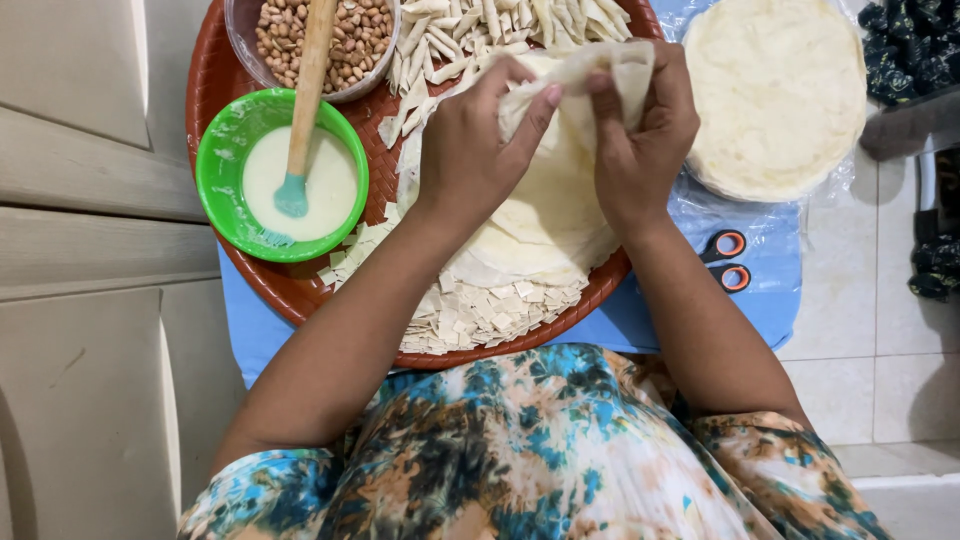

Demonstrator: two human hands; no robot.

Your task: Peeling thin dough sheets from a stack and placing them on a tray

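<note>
My left hand [478, 140] and my right hand [640, 130] both pinch a thin pale pastry sheet [580, 75], folding it over a stack of round pastry sheets [540, 225] on a brown woven tray [290, 285]. Small cut pastry scraps [480, 315] lie along the tray's near edge. Rolled pastry sticks [480, 25] are piled at the tray's far side, just beyond my fingers.
A green bowl [222, 150] of white paste holds a brush with a wooden handle [310, 70]. A clear bowl of peanuts [350, 40] sits behind it. A bagged stack of round sheets [775, 95] and orange-handled scissors [728, 260] lie to the right on a blue mat [775, 310].
</note>
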